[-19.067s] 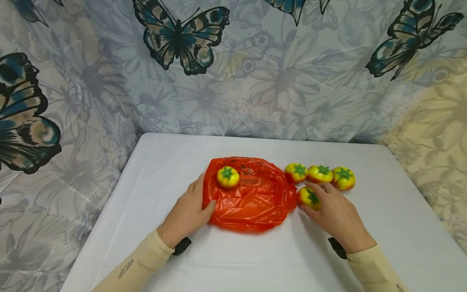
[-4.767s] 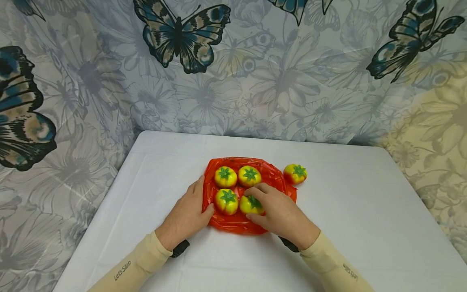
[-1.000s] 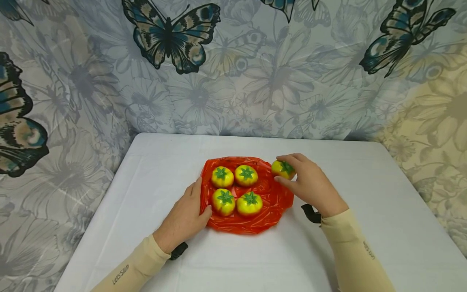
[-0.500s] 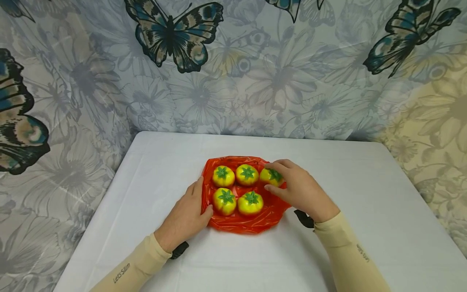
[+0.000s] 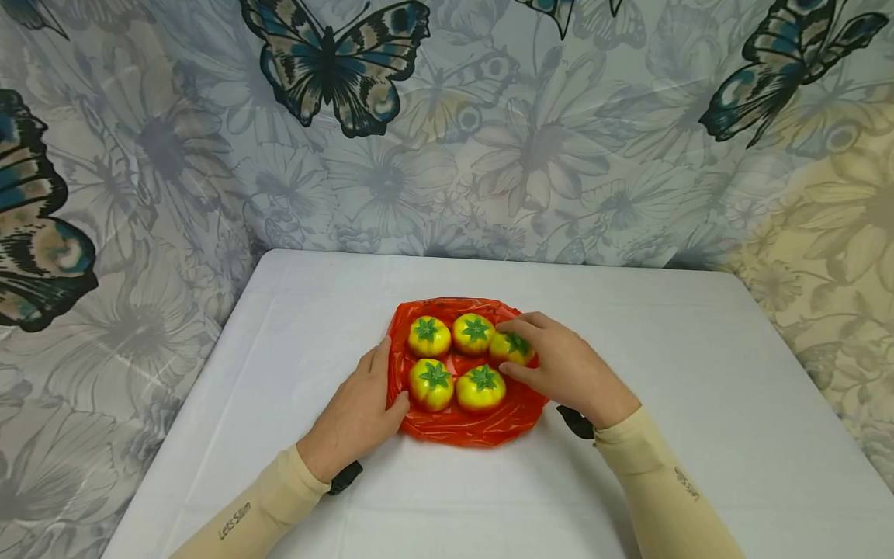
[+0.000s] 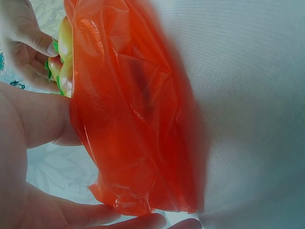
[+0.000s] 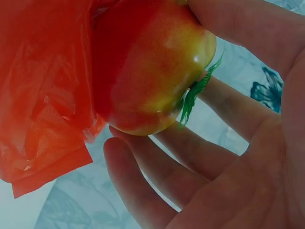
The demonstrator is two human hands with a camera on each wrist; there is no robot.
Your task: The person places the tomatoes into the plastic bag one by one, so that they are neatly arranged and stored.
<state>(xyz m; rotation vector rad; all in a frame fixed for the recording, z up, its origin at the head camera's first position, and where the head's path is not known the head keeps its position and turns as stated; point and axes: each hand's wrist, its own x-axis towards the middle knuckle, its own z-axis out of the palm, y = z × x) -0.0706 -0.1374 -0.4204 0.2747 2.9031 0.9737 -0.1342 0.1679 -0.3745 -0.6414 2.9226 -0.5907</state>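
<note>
A red plastic bag [image 5: 454, 429] lies spread on the table, with several yellow-red toy tomatoes [image 5: 431, 385] with green leaf tops standing on it in two rows. At the right end of the back row my right hand [image 5: 569, 373] grips one tomato [image 5: 512, 348] between thumb and fingers. Seen from the right wrist, that tomato [image 7: 152, 67] is against the bag [image 7: 47, 86], with fingers around its side. My left hand [image 5: 356, 415] holds the bag's left edge. From the left wrist, the thumb is at the bag's [image 6: 133, 119] rim, the fingers along its side.
The table [image 5: 698, 435] is covered with a white cloth. A fabric backdrop [image 5: 545, 147] with butterflies and flowers hangs behind and beside it. Black straps [image 5: 576, 421] sit at both wrists, below beige sleeves [image 5: 656, 466].
My right hand has carried the last tomato leftward from the bag's right edge and down beside the back-row tomatoes. Over the longer span, the other tomatoes moved onto the bag. The left hand stayed put.
</note>
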